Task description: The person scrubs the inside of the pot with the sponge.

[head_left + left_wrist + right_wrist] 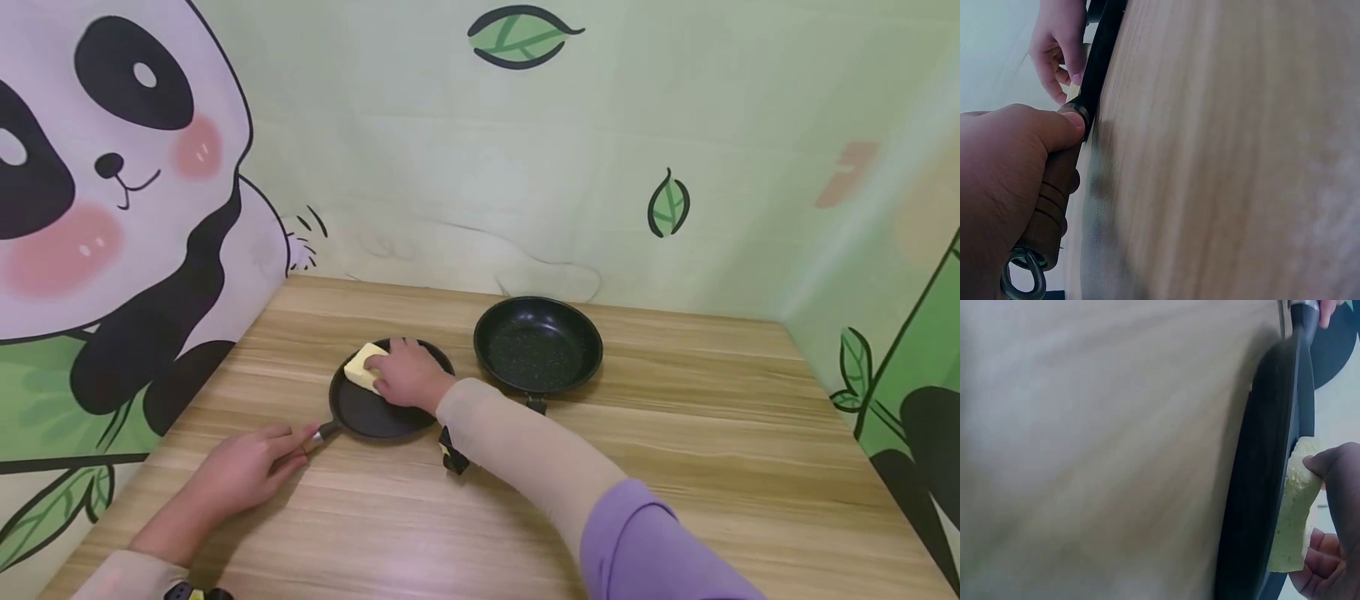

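A small flat black frying pan (390, 421) sits on the left part of the table, its handle toward the person. My left hand (243, 467) grips its brown wooden handle (1054, 194), thumb along the top near the metal collar. A metal hanging ring (1024, 275) shows at the handle's end. With my right hand (411, 375) I hold a pale yellow sponge (363, 367) between thumb and fingers, against the inside of the pan toward its far left rim. In the right wrist view the sponge (1294, 512) lies along the pan's inner surface.
A second, deeper black frying pan (537, 346) stands to the right, its handle partly hidden behind the right sleeve (540, 450). The wood-grain table (697, 433) meets a printed cloth backdrop (420, 150) with a panda and leaves at the back and sides.
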### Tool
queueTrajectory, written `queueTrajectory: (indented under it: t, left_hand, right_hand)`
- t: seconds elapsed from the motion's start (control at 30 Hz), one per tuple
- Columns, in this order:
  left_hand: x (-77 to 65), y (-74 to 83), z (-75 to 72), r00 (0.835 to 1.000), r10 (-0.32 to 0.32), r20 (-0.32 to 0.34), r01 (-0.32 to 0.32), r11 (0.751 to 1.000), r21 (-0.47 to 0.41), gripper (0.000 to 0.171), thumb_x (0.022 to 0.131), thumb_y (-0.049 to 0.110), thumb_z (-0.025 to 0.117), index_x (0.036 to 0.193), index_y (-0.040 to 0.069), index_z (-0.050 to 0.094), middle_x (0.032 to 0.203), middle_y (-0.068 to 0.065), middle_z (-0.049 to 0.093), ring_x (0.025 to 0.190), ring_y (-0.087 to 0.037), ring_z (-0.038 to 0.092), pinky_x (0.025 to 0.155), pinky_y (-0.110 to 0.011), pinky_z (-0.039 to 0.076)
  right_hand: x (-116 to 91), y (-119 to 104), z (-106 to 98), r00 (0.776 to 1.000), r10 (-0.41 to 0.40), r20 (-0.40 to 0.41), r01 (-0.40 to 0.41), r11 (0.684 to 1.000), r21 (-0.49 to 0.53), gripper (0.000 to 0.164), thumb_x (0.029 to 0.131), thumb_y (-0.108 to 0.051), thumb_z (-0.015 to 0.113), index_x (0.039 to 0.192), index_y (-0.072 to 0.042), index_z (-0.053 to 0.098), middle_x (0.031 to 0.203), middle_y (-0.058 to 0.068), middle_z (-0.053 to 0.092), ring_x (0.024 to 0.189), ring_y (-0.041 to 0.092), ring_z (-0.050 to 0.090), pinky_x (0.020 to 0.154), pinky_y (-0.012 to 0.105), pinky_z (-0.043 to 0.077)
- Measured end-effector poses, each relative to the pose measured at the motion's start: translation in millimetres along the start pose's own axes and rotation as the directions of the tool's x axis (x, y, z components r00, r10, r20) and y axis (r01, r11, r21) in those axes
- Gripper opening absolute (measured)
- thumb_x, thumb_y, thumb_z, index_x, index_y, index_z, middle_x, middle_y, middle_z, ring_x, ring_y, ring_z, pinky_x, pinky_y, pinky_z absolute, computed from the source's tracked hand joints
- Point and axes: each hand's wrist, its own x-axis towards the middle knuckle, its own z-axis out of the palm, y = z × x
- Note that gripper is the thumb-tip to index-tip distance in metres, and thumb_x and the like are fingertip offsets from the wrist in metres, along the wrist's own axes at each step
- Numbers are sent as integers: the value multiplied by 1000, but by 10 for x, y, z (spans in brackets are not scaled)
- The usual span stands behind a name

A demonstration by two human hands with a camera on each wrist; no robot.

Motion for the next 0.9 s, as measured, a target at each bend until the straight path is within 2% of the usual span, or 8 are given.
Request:
queueTrajectory:
  t: [0.17, 0.47, 0.7, 0.9]
  left_hand:
    - [-2, 17, -2, 1000, -19, 16, 19, 1000, -8, 45, 85, 20, 80, 128, 13, 71, 86, 7, 62, 66, -11, 58, 56, -41, 50]
    - [-9, 21, -12, 999, -38, 14, 38, 999, -6, 44, 86, 20, 79, 129, 13, 71, 89, 1, 66, 70, -19, 65, 59, -46, 53]
    - [4, 17, -18, 997, -64, 52, 65, 998, -19, 44, 87, 21, 78, 130, 15, 70, 85, 7, 62, 64, -8, 54, 55, -39, 48]
    - [19, 41, -22, 995, -75, 71, 76, 997, -17, 44, 88, 24, 78, 130, 15, 70, 85, 6, 63, 63, -9, 54, 54, -39, 47]
  right_hand:
    - [-31, 147, -20, 1000, -18, 5, 18, 1000, -5, 37, 103, -34, 54, 139, -28, 60, 123, 9, 65, 114, 23, 57, 100, 36, 44]
    - [-101, 339, -5, 1000, -18, 10, 18, 1000, 19, 36, 102, -29, 56, 137, -23, 62, 119, 9, 67, 114, 25, 56, 101, 36, 44]
    - [-211, 360, -63, 999, -2, 45, 3, 1000, -21, 38, 103, -30, 52, 140, -25, 59, 122, 10, 64, 114, 23, 55, 102, 34, 44]
    - [-263, 373, -76, 998, -4, 61, 7, 999, -42, 39, 104, -32, 52, 142, -25, 58, 122, 11, 64, 114, 24, 57, 102, 36, 45]
